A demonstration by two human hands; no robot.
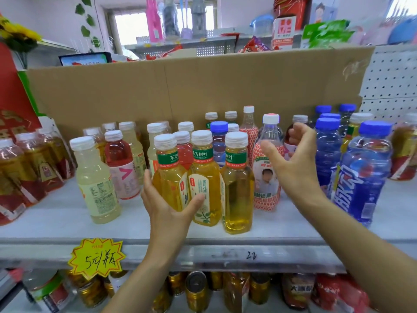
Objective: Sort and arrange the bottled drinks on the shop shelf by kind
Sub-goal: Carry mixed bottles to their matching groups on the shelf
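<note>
Three yellow tea bottles with green neck bands stand together at the shelf's front middle. My left hand [168, 206] grips the leftmost tea bottle [168, 175] low on its body, thumb reaching across toward the middle tea bottle [204, 177]. The third tea bottle [238, 188] stands free to the right. My right hand [293, 161] hovers open, fingers spread, in front of a bottle with a red-patterned label [265, 177] and holds nothing. Pale cloudy bottles [96, 179] and red drink bottles [119, 163] stand to the left. Blue sports drink bottles [365, 172] stand to the right.
A cardboard sheet [191, 86] backs the white shelf [67, 224]. Amber bottles with red labels [29, 168] crowd the far left and more stand at the far right [404, 152]. A yellow price tag [97, 257] hangs on the shelf edge. Cans and jars [196, 290] fill the shelf below.
</note>
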